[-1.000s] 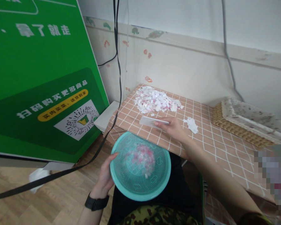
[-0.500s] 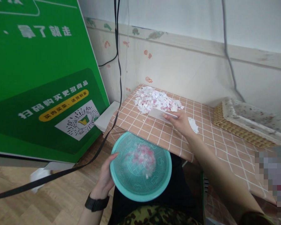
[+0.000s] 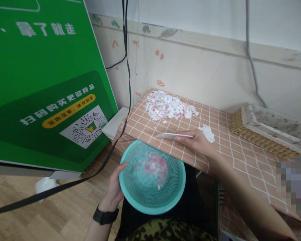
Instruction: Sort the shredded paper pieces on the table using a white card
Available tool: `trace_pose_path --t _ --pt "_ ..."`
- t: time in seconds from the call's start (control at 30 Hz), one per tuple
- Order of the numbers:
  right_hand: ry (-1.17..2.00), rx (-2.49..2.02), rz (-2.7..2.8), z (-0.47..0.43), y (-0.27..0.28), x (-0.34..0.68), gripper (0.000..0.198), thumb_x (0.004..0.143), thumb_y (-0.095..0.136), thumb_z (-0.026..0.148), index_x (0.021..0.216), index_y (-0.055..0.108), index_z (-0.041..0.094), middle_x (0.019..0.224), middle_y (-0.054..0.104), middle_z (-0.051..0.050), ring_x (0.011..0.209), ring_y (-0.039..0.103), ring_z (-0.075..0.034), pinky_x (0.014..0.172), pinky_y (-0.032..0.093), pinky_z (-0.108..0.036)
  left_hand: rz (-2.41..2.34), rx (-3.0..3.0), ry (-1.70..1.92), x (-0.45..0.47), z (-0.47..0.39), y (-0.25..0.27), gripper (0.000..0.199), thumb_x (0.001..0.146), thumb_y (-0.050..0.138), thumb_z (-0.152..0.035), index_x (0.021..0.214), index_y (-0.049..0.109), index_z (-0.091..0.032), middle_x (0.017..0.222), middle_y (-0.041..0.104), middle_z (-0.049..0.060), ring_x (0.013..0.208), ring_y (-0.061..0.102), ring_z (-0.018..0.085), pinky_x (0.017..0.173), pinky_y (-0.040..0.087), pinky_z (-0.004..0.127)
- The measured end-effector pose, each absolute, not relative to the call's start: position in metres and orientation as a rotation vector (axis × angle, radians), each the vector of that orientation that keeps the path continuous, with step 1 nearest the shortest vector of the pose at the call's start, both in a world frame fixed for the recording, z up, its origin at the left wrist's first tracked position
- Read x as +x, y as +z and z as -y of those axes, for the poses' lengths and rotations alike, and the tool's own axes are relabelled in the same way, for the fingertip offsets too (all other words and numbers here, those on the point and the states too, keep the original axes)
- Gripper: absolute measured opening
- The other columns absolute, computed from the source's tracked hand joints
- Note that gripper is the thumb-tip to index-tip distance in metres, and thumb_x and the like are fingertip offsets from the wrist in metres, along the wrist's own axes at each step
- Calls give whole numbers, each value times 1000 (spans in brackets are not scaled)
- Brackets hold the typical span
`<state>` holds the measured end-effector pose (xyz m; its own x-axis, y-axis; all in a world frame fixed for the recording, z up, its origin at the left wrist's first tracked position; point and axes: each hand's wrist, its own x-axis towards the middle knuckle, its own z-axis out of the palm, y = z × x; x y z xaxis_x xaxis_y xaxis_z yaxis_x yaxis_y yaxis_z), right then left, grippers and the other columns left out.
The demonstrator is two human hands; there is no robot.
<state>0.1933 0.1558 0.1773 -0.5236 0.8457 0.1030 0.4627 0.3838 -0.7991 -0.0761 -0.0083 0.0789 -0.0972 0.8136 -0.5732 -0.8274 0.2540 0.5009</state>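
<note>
My left hand [image 3: 115,182] grips the left rim of a turquoise plastic colander [image 3: 152,210], which sits over my lap just below the table edge. Inside it lies a blurred heap of pink and white paper scraps [image 3: 155,167]. My right hand [image 3: 197,142] is closed on a thin flat white card [image 3: 170,135], seen almost edge-on above the table's front edge. Farther back on the table is a large pile of white and pinkish paper scraps [image 3: 168,105]. Just beyond my right hand lies a smaller bunch of white scraps [image 3: 207,133].
A brown checked cloth covers the table [image 3: 223,147]. To the right stands a cloth-lined wicker basket [image 3: 263,135]. A green sign panel [image 3: 45,83] fills the left side. A dark strap [image 3: 105,160] hangs across the front left, and a wall [image 3: 195,70] closes off the back.
My right hand has drawn the white card toward me, away from the large pile, and turned it nearly edge-on. My left hand still grips the colander.
</note>
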Motion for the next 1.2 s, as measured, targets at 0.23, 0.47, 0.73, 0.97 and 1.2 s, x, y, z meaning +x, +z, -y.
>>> trace_pose_path --t 0.23,0.47,0.73,0.97,1.2 --pt "1101 -1083 2095 -129 181 186 22 78 62 40 91 73 26 87 72 -2 75 66 -19 62 52 -28 -950 -57 1382 -74 9 83 13 69 67 -22 76 71 -12 71 73 6 62 66 20 63 52 31" --pt "574 -1156 1953 -182 166 191 26 79 60 40 97 71 25 98 71 -3 89 65 -22 80 50 -38 -956 -49 1367 -75 8 79 15 72 65 -24 78 70 -12 73 74 7 64 67 22 66 52 34" --pt "578 -1082 2098 -205 167 195 26 80 58 39 97 71 23 97 71 -4 85 66 -21 78 50 -36 -978 -48 1362 -76 9 79 16 70 66 -24 79 70 -11 73 73 7 63 67 22 66 52 35" --pt "795 -1118 2094 -195 172 208 28 77 62 42 96 71 24 92 72 -3 81 67 -20 73 52 -34 -991 -55 1383 -74 8 82 11 69 67 -21 75 70 -12 68 73 6 59 66 20 61 53 31" --pt "566 -1193 2008 -152 172 192 27 83 56 37 102 69 25 99 70 -4 86 67 -23 74 54 -37 -967 -59 1374 -76 9 79 17 69 66 -23 80 70 -11 75 74 8 66 67 23 68 53 35"
